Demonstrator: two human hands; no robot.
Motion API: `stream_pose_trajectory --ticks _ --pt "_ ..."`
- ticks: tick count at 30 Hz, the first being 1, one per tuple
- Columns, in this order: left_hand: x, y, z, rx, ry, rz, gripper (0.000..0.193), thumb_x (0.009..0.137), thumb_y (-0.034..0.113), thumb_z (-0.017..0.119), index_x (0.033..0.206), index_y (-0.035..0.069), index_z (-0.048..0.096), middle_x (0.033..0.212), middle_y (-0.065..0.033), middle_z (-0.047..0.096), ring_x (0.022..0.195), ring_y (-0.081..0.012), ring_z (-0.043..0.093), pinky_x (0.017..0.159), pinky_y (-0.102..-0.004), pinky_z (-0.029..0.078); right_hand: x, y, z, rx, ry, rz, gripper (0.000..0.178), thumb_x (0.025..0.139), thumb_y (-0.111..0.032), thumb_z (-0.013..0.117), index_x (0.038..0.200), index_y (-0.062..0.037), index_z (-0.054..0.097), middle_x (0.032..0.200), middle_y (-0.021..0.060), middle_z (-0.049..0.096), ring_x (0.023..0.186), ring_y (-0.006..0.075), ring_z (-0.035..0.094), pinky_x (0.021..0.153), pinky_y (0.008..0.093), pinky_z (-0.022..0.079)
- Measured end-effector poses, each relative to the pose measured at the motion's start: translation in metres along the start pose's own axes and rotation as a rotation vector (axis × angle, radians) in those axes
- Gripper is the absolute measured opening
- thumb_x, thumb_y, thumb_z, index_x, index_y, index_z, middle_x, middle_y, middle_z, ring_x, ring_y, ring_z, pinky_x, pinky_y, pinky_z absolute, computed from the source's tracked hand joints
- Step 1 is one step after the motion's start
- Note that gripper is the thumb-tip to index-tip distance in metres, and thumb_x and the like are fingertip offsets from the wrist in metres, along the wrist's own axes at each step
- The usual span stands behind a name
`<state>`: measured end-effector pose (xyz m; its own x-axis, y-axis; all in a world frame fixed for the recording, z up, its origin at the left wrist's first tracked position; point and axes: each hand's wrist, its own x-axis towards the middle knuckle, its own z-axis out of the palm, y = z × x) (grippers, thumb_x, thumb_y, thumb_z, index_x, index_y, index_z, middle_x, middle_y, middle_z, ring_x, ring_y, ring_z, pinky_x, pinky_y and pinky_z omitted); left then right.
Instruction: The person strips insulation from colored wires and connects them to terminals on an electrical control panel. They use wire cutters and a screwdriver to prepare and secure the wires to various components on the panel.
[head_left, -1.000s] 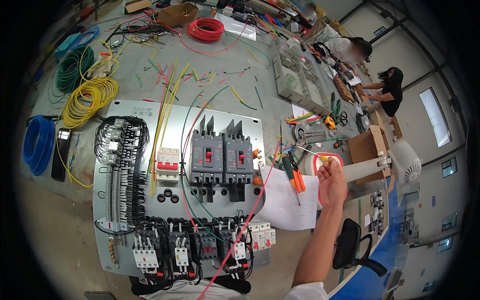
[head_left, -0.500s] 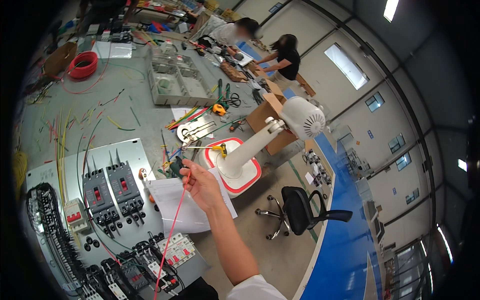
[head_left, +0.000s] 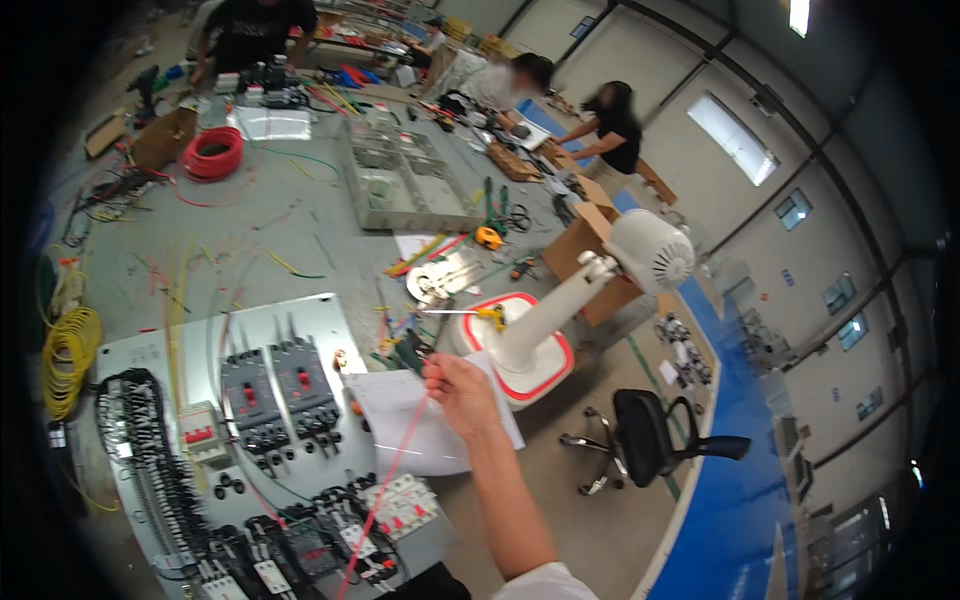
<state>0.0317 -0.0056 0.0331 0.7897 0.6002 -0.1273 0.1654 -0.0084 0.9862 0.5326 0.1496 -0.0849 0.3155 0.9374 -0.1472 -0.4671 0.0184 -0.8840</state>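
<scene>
My right hand is raised over the near edge of the workbench, its fingers closed on a thin red wire. The wire slants down from the fingertips past the panel and leaves the picture at the lower edge. Just beyond the fingertips is a dark green object; whether the hand touches it I cannot tell. Under the hand lies a white paper sheet. To its left is a metal mounting panel with two grey breakers, smaller white breakers and black wiring. My left hand is out of view.
A white fan with a red-rimmed base stands right of the hand. Beyond are a grey compartment box, a red wire coil and wire scraps. A yellow coil lies far left. A black chair stands right; other people work behind.
The view has swung, so the bench and panel appear farther right and slightly lower. My right hand still grips the red wire. More of a person in black shows at the far left.
</scene>
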Motion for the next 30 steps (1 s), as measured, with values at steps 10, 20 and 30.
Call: stream_pose_trajectory --ticks 10,20,30 --pt "0.002 -0.005 -0.010 0.015 0.050 -0.031 0.028 0.097 0.013 0.060 0.073 0.002 0.050 0.066 -0.0173 0.046 0.061 -0.0387 0.050 0.057 -0.0447 0.039 -0.009 -0.006 0.032 0.161 0.094 -0.050 0.023 0.103 -0.021 0.062 0.111 0.0005 0.064 0.091 0.0094 0.070 0.073 0.0147 0.066 0.067 0.0287 0.057" --pt "0.065 0.007 -0.017 0.277 0.310 0.041 0.033 0.095 0.019 0.070 0.069 0.006 0.053 0.060 -0.0081 0.050 0.052 -0.0287 0.054 0.048 -0.0380 0.041 -0.159 0.026 0.193 -0.111 -0.558 0.312 0.011 0.101 -0.003 0.059 0.109 0.0038 0.060 0.095 0.0211 0.073 0.078 0.0246 0.072 0.073 0.0376 0.060" --pt "0.077 -0.012 -0.025 0.363 0.372 0.159 0.017 0.094 0.017 0.070 0.084 0.006 0.062 0.071 -0.0074 0.054 0.060 -0.0284 0.056 0.051 -0.0390 0.043 -0.165 0.027 0.182 -0.035 -0.413 0.092 0.012 0.101 -0.002 0.060 0.109 0.0058 0.057 0.097 0.0215 0.073 0.085 0.0206 0.072 0.078 0.0329 0.060"
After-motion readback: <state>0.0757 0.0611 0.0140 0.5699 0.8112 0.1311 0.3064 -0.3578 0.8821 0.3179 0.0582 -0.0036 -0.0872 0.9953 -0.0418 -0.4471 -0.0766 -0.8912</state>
